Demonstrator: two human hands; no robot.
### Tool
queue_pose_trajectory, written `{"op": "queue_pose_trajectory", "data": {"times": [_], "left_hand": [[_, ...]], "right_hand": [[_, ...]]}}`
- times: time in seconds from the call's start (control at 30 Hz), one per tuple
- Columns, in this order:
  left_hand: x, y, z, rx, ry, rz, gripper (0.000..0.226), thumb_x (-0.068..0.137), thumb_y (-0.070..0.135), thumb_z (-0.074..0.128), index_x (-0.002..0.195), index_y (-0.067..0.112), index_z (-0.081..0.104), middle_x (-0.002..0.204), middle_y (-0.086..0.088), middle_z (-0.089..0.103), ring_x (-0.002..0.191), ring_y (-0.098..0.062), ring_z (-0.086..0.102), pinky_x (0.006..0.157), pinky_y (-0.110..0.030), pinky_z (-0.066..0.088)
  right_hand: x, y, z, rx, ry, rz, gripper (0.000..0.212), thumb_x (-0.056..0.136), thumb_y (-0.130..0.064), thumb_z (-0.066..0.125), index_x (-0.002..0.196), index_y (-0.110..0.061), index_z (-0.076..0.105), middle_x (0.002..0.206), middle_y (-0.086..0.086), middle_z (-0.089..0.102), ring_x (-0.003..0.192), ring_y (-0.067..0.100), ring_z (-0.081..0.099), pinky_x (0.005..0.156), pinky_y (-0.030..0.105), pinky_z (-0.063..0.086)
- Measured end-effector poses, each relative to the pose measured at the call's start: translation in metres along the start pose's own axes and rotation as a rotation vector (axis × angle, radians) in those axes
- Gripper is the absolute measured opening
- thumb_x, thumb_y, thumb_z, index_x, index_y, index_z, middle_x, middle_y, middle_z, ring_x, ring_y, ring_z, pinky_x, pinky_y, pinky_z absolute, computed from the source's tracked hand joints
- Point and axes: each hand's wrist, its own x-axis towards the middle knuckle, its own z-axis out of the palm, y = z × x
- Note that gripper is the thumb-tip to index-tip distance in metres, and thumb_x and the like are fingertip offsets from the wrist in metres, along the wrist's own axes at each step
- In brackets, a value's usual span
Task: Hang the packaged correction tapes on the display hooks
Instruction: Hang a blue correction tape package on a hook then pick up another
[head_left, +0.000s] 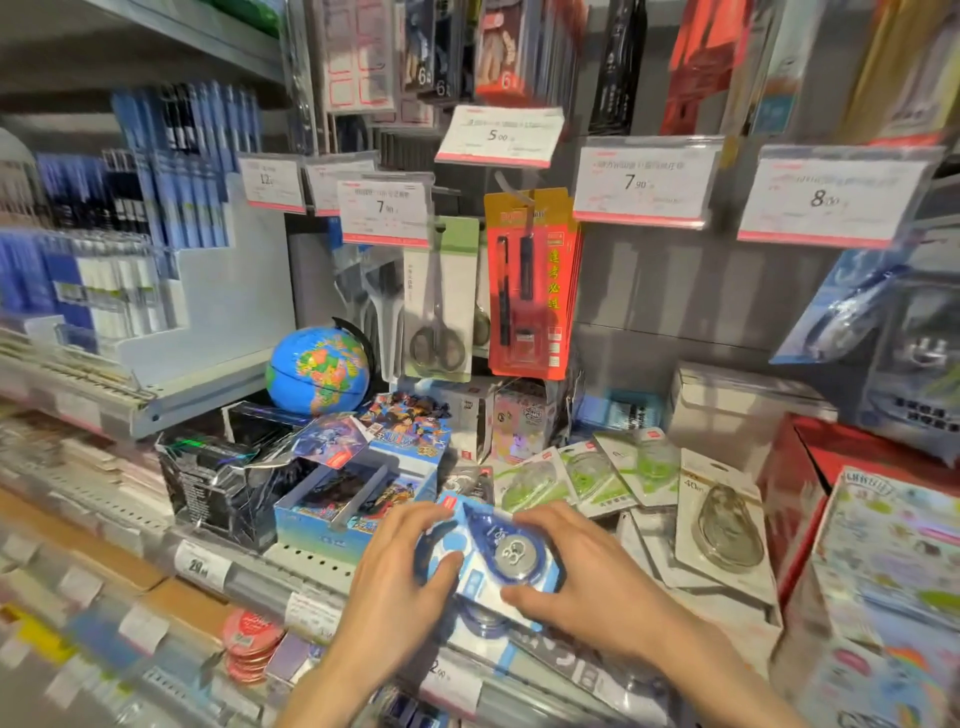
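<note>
Both hands clasp a blue tape pack (488, 558) over the shelf: left hand (402, 582) on its left edge, right hand (582, 566) on its right, likely squaring it. More packs (623, 470) lie just beyond; hooks (511, 195) hang above.

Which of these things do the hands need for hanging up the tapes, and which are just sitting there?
Needed: blue correction tape pack, left hand, right hand, green tape packs, grey tape pack.

Just sitting: globe, scissors, red pen pack, card boxes.

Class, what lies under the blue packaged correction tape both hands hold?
Under the blue packaged correction tape, another blue pack peeks out; anything beneath stays hidden by the left hand and right hand.
</note>
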Motion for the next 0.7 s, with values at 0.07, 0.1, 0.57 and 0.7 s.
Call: {"op": "queue_pose_trajectory", "data": {"times": [0.07, 0.1, 0.57, 0.7], "left_hand": [[0.01, 0.011, 0.002, -0.031, 0.025, 0.011, 0.035, 0.09, 0.025, 0.073, 0.122, 0.031, 0.061, 0.127, 0.02, 0.052, 0.123, 0.002, 0.051, 0.106, -0.024, 0.04], [0.016, 0.017, 0.003, -0.05, 0.039, 0.017, 0.036, 0.09, 0.028, 0.073, 0.125, 0.03, 0.06, 0.128, 0.018, 0.051, 0.123, 0.0, 0.051, 0.106, -0.026, 0.042], [0.086, 0.155, 0.027, -0.294, 0.037, 0.265, 0.038, 0.089, 0.025, 0.073, 0.124, 0.035, 0.061, 0.114, 0.017, 0.065, 0.079, 0.0, 0.061, 0.075, -0.018, 0.048], [0.098, 0.194, 0.037, -0.201, 0.043, 0.459, 0.035, 0.092, 0.029, 0.069, 0.126, 0.032, 0.06, 0.118, 0.017, 0.059, 0.084, 0.001, 0.058, 0.08, -0.024, 0.047]], "right_hand": [[-0.005, 0.003, -0.013, -0.017, 0.089, -0.018, 0.065, 0.081, -0.059, 0.062, 0.137, -0.035, 0.04, 0.127, -0.022, 0.041, 0.117, -0.003, 0.043, 0.097, 0.019, 0.036], [-0.008, 0.005, -0.019, -0.02, 0.137, -0.023, 0.063, 0.082, -0.057, 0.063, 0.136, -0.037, 0.038, 0.128, -0.025, 0.039, 0.116, -0.005, 0.042, 0.094, 0.016, 0.035], [-0.061, 0.028, -0.111, -0.1, 0.619, 0.006, 0.068, 0.078, -0.036, 0.067, 0.139, -0.023, 0.041, 0.131, -0.007, 0.041, 0.124, 0.011, 0.045, 0.103, 0.026, 0.039], [-0.08, 0.038, -0.141, -0.161, 0.683, 0.033, 0.071, 0.077, -0.037, 0.069, 0.141, -0.019, 0.042, 0.132, -0.004, 0.045, 0.127, 0.013, 0.043, 0.104, 0.032, 0.04]]}}
